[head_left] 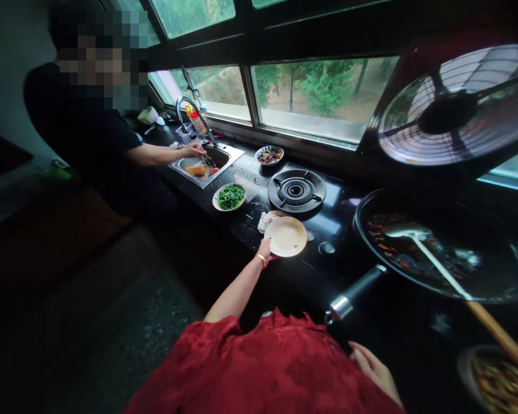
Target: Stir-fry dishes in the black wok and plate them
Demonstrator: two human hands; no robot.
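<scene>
My left hand (pixel 265 250) is stretched out to the black counter and grips the near rim of an empty pale plate (pixel 287 236). A crumpled white cloth (pixel 267 219) lies just behind the plate. My right hand (pixel 373 365) rests low against my red clothing, fingers loosely curled, holding nothing I can see. At the right, a dark wok (pixel 496 276) holds cooked food, and a metal spatula (pixel 408 233) with a wooden handle rests in it. The wok's black handle (pixel 356 290) points toward me.
An unlit gas burner (pixel 296 190) sits behind the plate. A plate of greens (pixel 229 197) and a bowl of food (pixel 269 154) stand further back. Another person in black works at the sink (pixel 224 162) under the tap. A fan (pixel 453 106) hangs at upper right.
</scene>
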